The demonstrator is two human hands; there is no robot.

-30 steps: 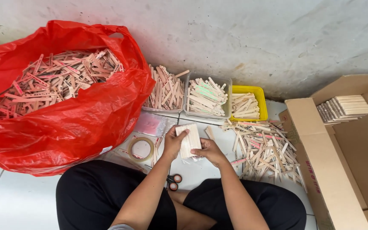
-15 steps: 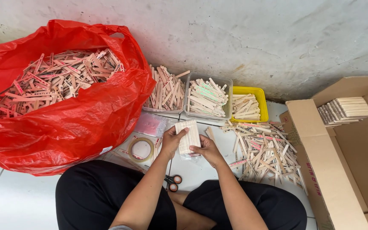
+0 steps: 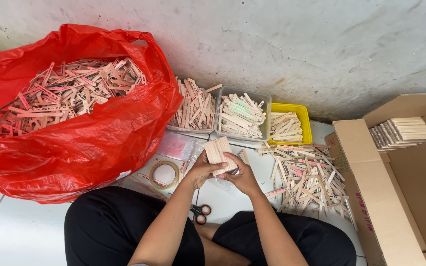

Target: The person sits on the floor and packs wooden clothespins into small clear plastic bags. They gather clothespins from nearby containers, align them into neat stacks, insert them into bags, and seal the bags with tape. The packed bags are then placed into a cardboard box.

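Since the earlier frame the bundle of wooden sticks (image 3: pixel 219 153) has been tilted slightly and drawn a little lower, toward frame centre, with the fingers resettled on it. The bundle, a flat squared stack of pale sticks, is held just below the middle of the frame, clamped from both sides: the left hand (image 3: pixel 200 170) is closed round its left edge and underside, the right hand (image 3: pixel 242 175) is closed over its lower right corner, apparently so that the stick ends are kept flush. Whether clear film is wrapped about it cannot be told; a crumpled clear plastic bag (image 3: pixel 177 145) is seen just left of the hands. A roll of tape (image 3: pixel 163 175) lies flat on the floor at lower left of the hands, within reach. Scissors (image 3: pixel 200 213) are partly hidden under the left forearm; only the red-and-black handles are shown. A loose heap of sticks (image 3: pixel 306 180) is spread right of centre. Three trays are ranged along the wall above: a clear tray (image 3: pixel 195 106), a second clear tray (image 3: pixel 242 116) and a yellow tray (image 3: pixel 289 125), seemingly sorted by print. A red plastic bag (image 3: pixel 75 143), filled with sticks, occupies the upper left. A cardboard box (image 3: pixel 371 197), cut off at the right edge, holds finished bundles (image 3: pixel 400 132); its depth is not visible.
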